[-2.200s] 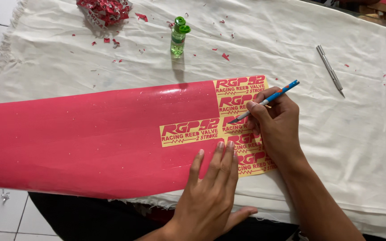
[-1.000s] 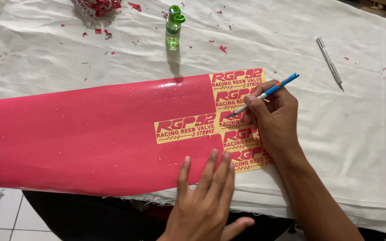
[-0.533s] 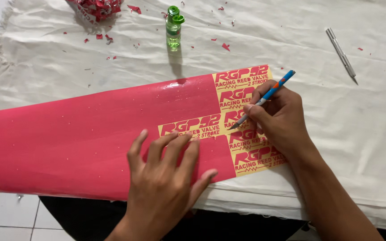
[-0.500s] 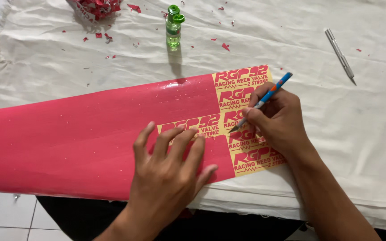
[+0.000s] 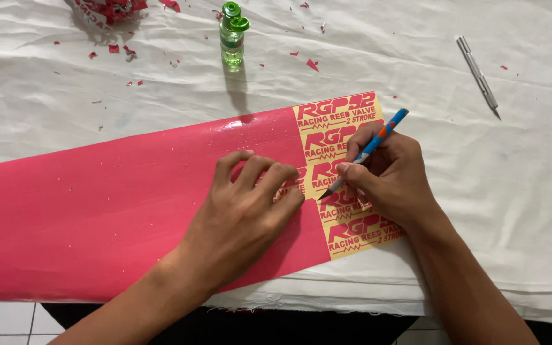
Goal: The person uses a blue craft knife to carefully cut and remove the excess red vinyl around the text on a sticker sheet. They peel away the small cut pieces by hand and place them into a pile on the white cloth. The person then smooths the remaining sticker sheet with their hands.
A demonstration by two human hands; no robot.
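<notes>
My right hand [image 5: 394, 182] pinches the blue craft knife [image 5: 368, 150], its long axis running from 1 o'clock down to 7 o'clock and its tip on the yellow sticker strip [image 5: 346, 176], just beside my left fingertips at their 3 o'clock. My left hand [image 5: 241, 220], fingers curled and slightly apart, presses the pink sheet [image 5: 116, 204]. A green-capped bottle [image 5: 232, 38] stands at 12 o'clock, a silver pen-shaped tool [image 5: 478, 75] at 2 o'clock.

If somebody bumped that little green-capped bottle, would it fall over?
Probably yes. The small clear bottle with the green cap stands upright, tall and narrow, on the wrinkled white cloth, so its footing looks unsteady. It looks round, so once down it may roll. It seems light, and a small nudge might do it.
</notes>
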